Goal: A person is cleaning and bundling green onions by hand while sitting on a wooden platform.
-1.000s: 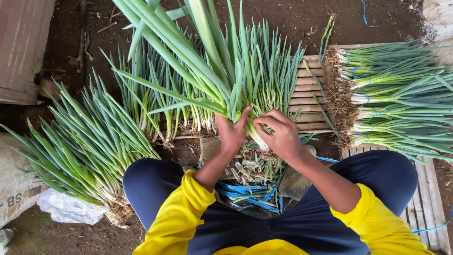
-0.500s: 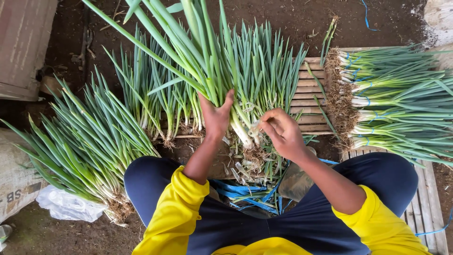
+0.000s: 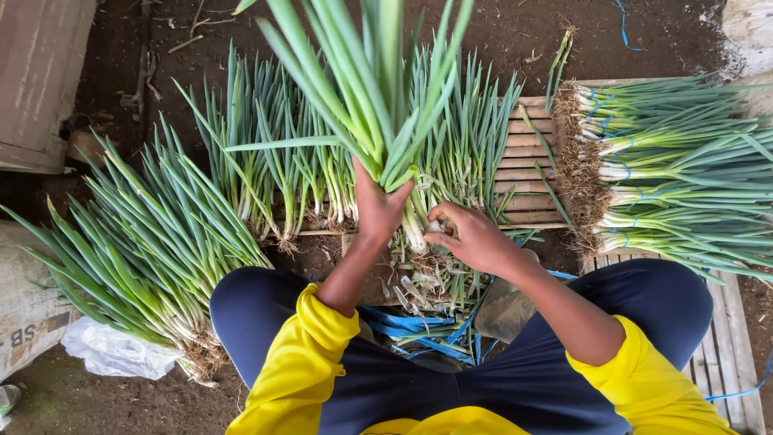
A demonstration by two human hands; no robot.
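Note:
My left hand (image 3: 378,205) is shut around the stalks of a bunch of green onions (image 3: 370,89), held upright so its long leaves rise toward the camera. My right hand (image 3: 471,236) pinches at the white base of that bunch, just above its roots. Below my hands lies a litter of peeled skins and trimmings (image 3: 427,278) between my knees. Yellow sleeves and dark blue trousers fill the bottom of the view.
A pile of green onions (image 3: 153,250) lies on the left, more stand behind my hands (image 3: 290,161), and bundles tied with blue string (image 3: 684,177) rest on a wooden slat pallet (image 3: 531,161) at right. Blue straps (image 3: 403,326) lie between my legs. A sack (image 3: 28,314) sits far left.
My left hand has lifted the bunch up toward the camera, leaves now more upright. My right hand has slid down from the stalks to the white base.

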